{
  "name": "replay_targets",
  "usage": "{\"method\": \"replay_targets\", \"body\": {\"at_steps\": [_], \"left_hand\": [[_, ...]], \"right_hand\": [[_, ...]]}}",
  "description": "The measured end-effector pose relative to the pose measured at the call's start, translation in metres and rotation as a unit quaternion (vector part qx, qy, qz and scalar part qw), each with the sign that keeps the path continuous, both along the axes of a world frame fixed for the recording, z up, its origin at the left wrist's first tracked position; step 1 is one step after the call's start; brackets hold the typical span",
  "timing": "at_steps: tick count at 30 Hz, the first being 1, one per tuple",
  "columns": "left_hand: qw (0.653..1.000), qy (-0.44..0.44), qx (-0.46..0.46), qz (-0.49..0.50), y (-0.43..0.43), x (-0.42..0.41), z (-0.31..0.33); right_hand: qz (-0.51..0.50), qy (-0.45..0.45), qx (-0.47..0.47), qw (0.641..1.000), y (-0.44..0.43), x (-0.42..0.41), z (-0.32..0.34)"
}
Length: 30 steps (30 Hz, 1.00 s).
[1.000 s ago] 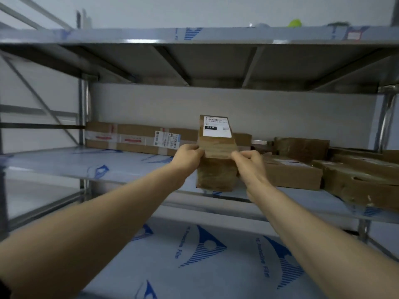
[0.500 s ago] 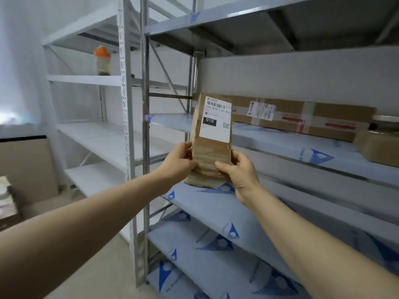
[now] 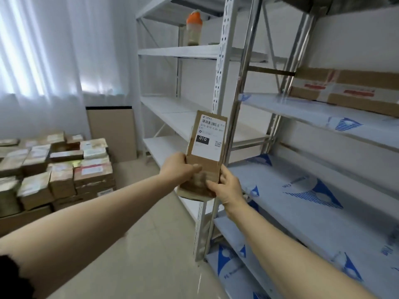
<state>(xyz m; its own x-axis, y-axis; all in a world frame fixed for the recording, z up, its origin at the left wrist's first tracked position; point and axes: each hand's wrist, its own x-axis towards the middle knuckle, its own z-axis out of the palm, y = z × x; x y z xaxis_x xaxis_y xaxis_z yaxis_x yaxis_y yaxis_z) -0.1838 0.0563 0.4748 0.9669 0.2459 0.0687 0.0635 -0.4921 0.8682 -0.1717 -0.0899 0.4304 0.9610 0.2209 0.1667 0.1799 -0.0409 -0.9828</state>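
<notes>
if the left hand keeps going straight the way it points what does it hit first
Likely the white perforated upright, just behind the parcel that the left hand grips; depth is unclear.

The parcel point(image 3: 207, 162) is matt brown cardboard, and its label point(image 3: 208, 137) is smooth white paper printed in black. The near rack point(image 3: 222, 61) is perforated metal under a matt white coat. The post point(image 3: 252, 50) beside it is bare, shiny steel. The shelves point(image 3: 302, 201) on the right carry glossy protective film with blue print. The floor point(image 3: 151, 244) is smooth, glossy tile. The curtain point(image 3: 43, 50) is thin white cloth. The stacked boxes point(image 3: 64, 175) are dull cardboard with paper labels. The bottle point(image 3: 194, 33) has an orange plastic cap.
</notes>
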Motion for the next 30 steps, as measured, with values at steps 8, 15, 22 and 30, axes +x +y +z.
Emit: {"method": "replay_targets", "body": {"at_steps": [8, 15, 22, 30], "left_hand": [[0.998, 0.037, -0.006, 0.043, 0.133, 0.102, -0.04], [0.991, 0.107, 0.022, 0.084, 0.217, 0.191, -0.073], [0.979, 0.15, 0.03, 0.133, 0.271, 0.303, -0.098], [0.959, 0.184, 0.025, 0.216, 0.368, 0.435, -0.117]], "right_hand": [[0.058, 0.022, -0.011, 0.998, 0.137, 0.092, -0.028], [0.081, 0.133, 0.029, 0.987, 0.211, 0.181, -0.06], [0.125, 0.156, 0.002, 0.98, 0.268, 0.308, -0.078], [0.173, 0.226, -0.02, 0.958, 0.36, 0.481, -0.086]]}}
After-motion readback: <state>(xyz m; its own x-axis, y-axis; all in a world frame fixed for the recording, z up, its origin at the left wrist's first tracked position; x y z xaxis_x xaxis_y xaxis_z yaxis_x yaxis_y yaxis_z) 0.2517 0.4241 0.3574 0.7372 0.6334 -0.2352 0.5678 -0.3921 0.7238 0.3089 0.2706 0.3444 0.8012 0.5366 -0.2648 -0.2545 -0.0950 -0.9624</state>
